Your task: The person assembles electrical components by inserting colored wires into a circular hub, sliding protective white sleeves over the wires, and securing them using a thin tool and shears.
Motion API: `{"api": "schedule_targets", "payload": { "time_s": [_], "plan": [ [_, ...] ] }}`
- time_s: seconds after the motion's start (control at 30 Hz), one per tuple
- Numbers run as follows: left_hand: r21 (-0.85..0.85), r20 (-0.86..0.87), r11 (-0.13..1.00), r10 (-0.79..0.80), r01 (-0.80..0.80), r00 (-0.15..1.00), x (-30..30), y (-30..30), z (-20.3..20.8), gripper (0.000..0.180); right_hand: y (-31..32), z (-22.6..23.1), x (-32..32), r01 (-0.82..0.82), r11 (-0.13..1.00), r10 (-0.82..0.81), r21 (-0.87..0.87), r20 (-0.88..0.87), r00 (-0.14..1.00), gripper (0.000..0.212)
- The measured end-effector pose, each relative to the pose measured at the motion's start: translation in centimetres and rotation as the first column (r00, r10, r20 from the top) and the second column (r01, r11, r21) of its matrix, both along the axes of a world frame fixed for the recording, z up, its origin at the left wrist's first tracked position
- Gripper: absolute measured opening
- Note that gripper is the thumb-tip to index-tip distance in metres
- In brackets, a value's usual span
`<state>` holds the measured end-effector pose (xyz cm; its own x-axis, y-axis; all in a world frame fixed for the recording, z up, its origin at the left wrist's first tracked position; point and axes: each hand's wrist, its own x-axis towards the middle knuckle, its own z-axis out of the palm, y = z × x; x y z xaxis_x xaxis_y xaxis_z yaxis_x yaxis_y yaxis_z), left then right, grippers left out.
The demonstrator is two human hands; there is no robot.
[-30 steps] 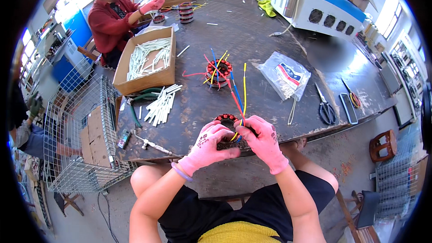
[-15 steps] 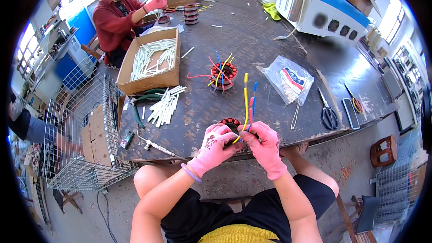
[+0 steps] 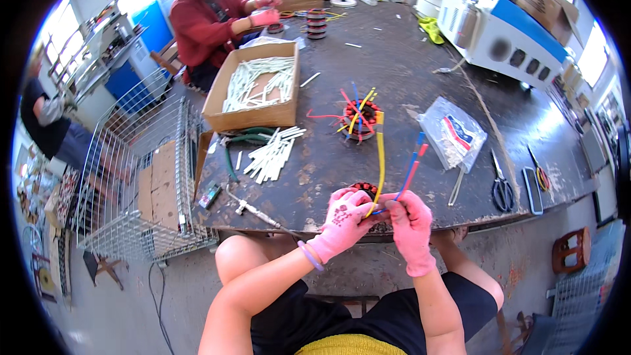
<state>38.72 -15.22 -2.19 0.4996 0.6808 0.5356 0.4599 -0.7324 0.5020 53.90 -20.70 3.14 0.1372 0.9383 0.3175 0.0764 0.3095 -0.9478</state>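
Note:
A ring-shaped motor stator with red windings [image 3: 365,188] is at the table's near edge, mostly hidden behind my gloved hands. My left hand [image 3: 347,221], in a pink glove, is closed at the base of a yellow sleeved wire [image 3: 381,158], which stands upright. Fingertips of my right hand [image 3: 411,227], gloved alike, pinch a blue wire [image 3: 413,163] and a red wire [image 3: 414,169] low down; both lean up to the right. Exact finger contact is partly hidden. Farther back sits a second stator [image 3: 359,123] with red, blue and yellow leads splayed out.
White sleeves fill a cardboard box [image 3: 253,118]; a loose sleeve pile [image 3: 273,154] lies before it. Around are a small torch-like tool [image 3: 246,207], plastic bag [image 3: 453,133], scissors [image 3: 502,187], phone [image 3: 532,190], white-blue machine [image 3: 503,33] and wire cart [image 3: 141,204]. A co-worker [image 3: 210,23] sits far left.
My right hand has moved right, away from the left. The blue and red wires now lean apart from the yellow one. The whole view has shifted, placing the table farther right.

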Motion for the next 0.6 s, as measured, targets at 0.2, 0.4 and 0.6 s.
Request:
{"api": "schedule_targets", "payload": {
  "time_s": [0.2, 0.4, 0.6],
  "plan": [
    [-0.077, 0.070, 0.997, -0.016, 0.021, 0.997, -0.2, -0.3, 0.1, 0.020, -0.3, 1.4, 0.3, -0.032, 0.993, 0.030, -0.114, -0.023, 0.999, 0.017],
    [-0.248, 0.194, 0.961, -0.070, 0.118, 0.978, 0.5, -0.2, 1.2, 0.023, -4.0, 5.4, -2.3, 0.421, 0.867, -0.432, 0.268, -0.017, 0.902, 0.026],
    [-0.107, 0.209, 0.994, 0.032, -0.010, 0.977, 1.0, -0.4, -1.7, 0.028, 4.7, 12.8, -15.9, -0.179, 0.935, 0.029, 0.305, 0.440, 0.898, 0.018]
  ]
}}
